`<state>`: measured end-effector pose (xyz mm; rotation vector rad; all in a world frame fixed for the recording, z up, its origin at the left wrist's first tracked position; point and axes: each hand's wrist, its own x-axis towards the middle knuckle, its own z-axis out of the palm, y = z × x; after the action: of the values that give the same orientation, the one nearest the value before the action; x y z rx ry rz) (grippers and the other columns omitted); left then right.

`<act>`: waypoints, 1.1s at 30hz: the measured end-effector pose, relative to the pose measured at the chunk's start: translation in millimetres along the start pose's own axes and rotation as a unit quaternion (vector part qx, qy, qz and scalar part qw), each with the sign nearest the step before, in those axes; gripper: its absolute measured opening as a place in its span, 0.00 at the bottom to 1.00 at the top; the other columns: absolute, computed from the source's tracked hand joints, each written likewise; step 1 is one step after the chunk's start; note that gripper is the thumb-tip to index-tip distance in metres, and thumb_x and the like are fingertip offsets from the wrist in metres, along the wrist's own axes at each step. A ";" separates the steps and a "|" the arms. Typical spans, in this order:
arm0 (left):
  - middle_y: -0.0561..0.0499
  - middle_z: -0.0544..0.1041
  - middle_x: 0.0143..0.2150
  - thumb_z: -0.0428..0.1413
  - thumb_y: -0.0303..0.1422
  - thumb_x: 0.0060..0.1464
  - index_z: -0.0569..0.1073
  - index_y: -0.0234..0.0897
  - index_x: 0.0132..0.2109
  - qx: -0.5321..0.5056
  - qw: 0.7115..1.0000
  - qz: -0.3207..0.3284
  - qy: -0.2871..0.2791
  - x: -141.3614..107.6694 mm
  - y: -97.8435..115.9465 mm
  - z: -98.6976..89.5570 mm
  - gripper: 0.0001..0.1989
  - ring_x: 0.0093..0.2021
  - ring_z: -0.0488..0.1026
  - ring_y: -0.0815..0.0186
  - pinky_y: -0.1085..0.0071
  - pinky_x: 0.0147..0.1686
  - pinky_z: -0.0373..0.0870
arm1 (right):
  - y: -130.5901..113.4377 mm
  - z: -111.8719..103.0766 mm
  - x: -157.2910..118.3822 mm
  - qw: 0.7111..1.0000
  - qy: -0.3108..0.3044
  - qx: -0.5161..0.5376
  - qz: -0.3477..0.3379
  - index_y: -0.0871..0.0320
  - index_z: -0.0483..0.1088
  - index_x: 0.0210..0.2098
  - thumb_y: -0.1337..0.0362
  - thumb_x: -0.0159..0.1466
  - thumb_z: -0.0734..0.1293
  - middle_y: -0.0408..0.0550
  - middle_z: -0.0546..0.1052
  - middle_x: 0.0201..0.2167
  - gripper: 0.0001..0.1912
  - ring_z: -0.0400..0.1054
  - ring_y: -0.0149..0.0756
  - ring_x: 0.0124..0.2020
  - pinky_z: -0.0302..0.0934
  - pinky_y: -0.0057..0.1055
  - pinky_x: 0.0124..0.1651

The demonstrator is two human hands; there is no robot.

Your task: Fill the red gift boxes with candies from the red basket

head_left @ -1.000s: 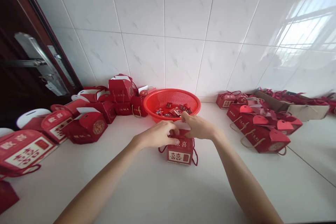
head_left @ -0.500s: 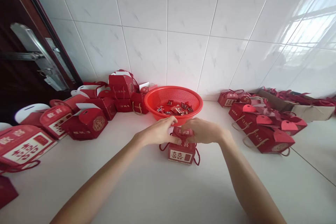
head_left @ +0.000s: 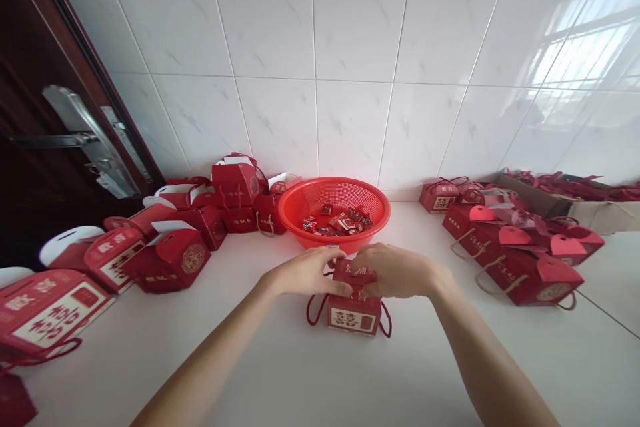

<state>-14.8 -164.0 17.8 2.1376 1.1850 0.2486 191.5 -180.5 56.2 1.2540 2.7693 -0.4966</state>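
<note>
A small red box (head_left: 354,318) with a white printed panel and dark red cord loops at its sides stands upright on the pale surface, in the middle of the view. My left hand (head_left: 313,272) is closed on the left side of its top flaps, the thumb in front. From the right, my right hand (head_left: 395,270) grips the same flaps with bent fingers and the thumb in front. Just behind the hands is a red mesh basket (head_left: 299,213) with small wrapped pieces (head_left: 345,221) inside.
Several red boxes (head_left: 167,257) stand at the left, near a dark door (head_left: 30,93) with a metal handle. More red boxes (head_left: 535,270) sit at the right, beside an open carton (head_left: 603,215) of red items. A tiled wall (head_left: 350,127) rises behind.
The view has tilted, so everything sits lower in the picture. Both hands are still on the box's top flaps, and its side cord loops are spread wider.
</note>
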 end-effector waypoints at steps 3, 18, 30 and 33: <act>0.51 0.77 0.37 0.62 0.51 0.47 0.73 0.40 0.54 0.010 0.999 -0.030 0.017 -4.2 1.6 -4.4 0.30 0.36 0.73 0.60 0.70 0.32 0.63 | -1.1 -0.3 -0.5 1.000 0.000 0.000 -0.002 0.57 0.66 0.27 0.69 0.58 0.66 0.45 0.71 0.30 0.04 0.63 0.32 0.30 0.49 0.28 0.28; 0.48 0.78 0.46 0.59 0.32 0.52 0.74 0.39 0.52 -0.191 0.977 0.080 0.046 -3.3 21.5 7.7 0.18 0.44 0.75 0.61 0.67 0.41 0.71 | 0.5 -7.8 -6.9 0.999 0.013 0.052 -0.004 0.57 0.68 0.29 0.70 0.58 0.66 0.45 0.74 0.33 0.03 0.66 0.33 0.31 0.50 0.27 0.27; 0.49 0.77 0.45 0.59 0.31 0.48 0.75 0.38 0.50 -0.061 0.993 0.043 0.093 0.5 24.3 21.4 0.19 0.35 0.74 0.64 0.70 0.34 0.72 | 50.1 18.0 -38.9 0.986 -0.001 0.087 0.145 0.56 0.74 0.48 0.56 0.60 0.68 0.54 0.77 0.45 0.18 0.73 0.45 0.43 0.64 0.35 0.38; 0.50 0.77 0.44 0.58 0.31 0.48 0.76 0.39 0.48 -0.044 0.993 0.040 0.103 0.4 26.3 22.2 0.18 0.34 0.73 0.65 0.70 0.34 0.72 | 61.1 41.4 -39.2 0.978 -0.027 0.182 0.102 0.55 0.74 0.49 0.57 0.57 0.71 0.52 0.77 0.48 0.21 0.74 0.42 0.43 0.66 0.34 0.41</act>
<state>13.7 -183.5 17.7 2.1233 1.1806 0.5592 259.8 -184.1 8.1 1.5443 2.5409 -1.0358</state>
